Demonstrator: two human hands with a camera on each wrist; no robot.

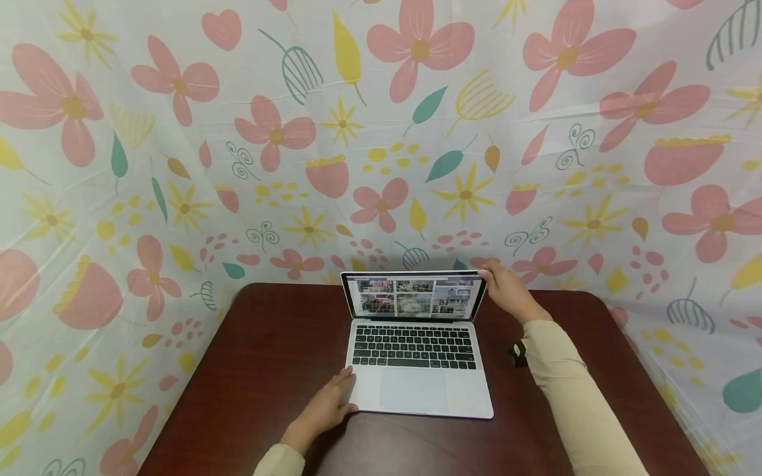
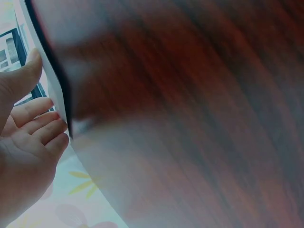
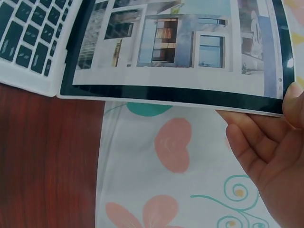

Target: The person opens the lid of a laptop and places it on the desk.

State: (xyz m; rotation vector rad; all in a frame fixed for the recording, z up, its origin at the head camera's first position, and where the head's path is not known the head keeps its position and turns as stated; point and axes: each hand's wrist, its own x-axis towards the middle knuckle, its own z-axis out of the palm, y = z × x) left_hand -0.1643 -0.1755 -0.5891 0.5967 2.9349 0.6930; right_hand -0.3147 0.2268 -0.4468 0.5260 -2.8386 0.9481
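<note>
A silver laptop point(image 1: 417, 390) with black keys lies raised-lid on the table, its screen point(image 1: 417, 297) lit with rows of pictures. My right hand point(image 1: 506, 287) pinches the lid's upper right corner. In the right wrist view, the thumb of that hand point(image 3: 280, 152) sits at the screen's black border point(image 3: 190, 95) while the fingers go behind the lid. At the base's front left corner is my left hand point(image 1: 324, 406), its fingers along the side edge and the thumb by the front edge. The left wrist view has its fingertips point(image 2: 59, 124) against the laptop's edge.
Under the laptop is a dark reddish-brown table point(image 1: 286, 330) with rounded far corners. A white cloth point(image 1: 196, 132) printed with flowers and leaves hangs behind it and along both sides. A small black object point(image 1: 517, 353) shows at the right sleeve's cuff.
</note>
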